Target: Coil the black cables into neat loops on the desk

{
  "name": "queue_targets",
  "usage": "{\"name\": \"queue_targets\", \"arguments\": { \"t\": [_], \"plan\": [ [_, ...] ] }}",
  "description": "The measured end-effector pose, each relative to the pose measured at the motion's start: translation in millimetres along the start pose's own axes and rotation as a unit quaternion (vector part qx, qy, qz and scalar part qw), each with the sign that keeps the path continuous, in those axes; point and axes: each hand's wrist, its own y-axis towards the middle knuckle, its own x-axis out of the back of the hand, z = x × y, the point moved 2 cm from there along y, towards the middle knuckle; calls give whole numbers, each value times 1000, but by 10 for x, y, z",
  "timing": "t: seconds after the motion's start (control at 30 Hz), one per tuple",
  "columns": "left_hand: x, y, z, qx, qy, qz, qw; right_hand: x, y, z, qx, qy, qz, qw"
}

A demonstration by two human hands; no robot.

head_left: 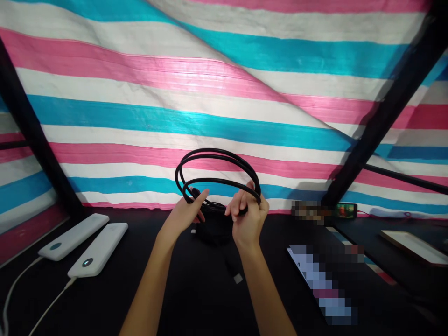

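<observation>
The right hand [247, 214] is curled closed around the black cable [219, 179], its fingers folded in toward the palm where the loops come together. The left hand [185, 214] is loosely curved at the other side of the cable, thumb raised apart from the fingers; the cable meets it, but whether it grips cannot be told. The cable is held up above the tabletop [199, 298], between the two hands, in several rounded loops whose long axis runs from side to side, the curves bowing upward. Left of the cable lie two white power banks [98, 249], both slanting lengthwise. Right of the cable and nearer the person lies a partly blurred screen [308, 270]. Behind the cable hangs a striped sheet [168, 121].
</observation>
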Motion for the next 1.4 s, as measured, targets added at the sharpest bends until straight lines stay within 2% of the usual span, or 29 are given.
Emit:
{"name": "queue_targets", "arguments": {
  "t": [0.1, 0.2, 0.3, 0.4, 0.47, 0.6, 0.73, 0.83, 0.93, 1.0, 1.1, 1.2, 1.4],
  "plan": [
    [5, 4, -56, -45, -62, 21, 997, -30, 2, -14, -31, 14, 54, 998],
    [45, 21, -106, -92, -143, -20, 985, -64, 12, -14, -68, 25, 124, 990],
    [94, 42, -117, -132, -244, -57, 959, -81, 14, -19, -117, 33, 189, 974],
    [151, 64, -89, -149, -284, -97, 942, -68, 18, -28, -146, 23, 208, 967],
    [191, 76, -62, -150, -278, -125, 940, -50, 31, -29, -138, -1, 204, 969],
    [261, 80, -25, -142, -233, -182, 944, -16, 63, -28, -88, -100, 191, 972],
    [280, 48, -28, -164, -69, -255, 950, -10, 50, -38, -29, -198, 185, 962],
    [230, 43, -37, -182, 27, -263, 947, -19, 27, -39, 28, -271, 198, 942],
    [176, 58, -44, -182, 53, -258, 947, -5, 40, -15, 102, -320, 210, 918],
    [156, 71, -53, -178, 60, -250, 950, 21, 68, -7, 125, -323, 221, 911],
    [146, 79, -77, -185, 85, -229, 952, 46, 98, -38, 108, -322, 244, 908],
    [129, 71, -101, -225, 142, -207, 942, 23, 73, -108, 71, -326, 258, 907],
    [90, 78, -90, -277, 242, -137, 920, -5, 22, -211, -5, -323, 246, 914]
  ]
}}
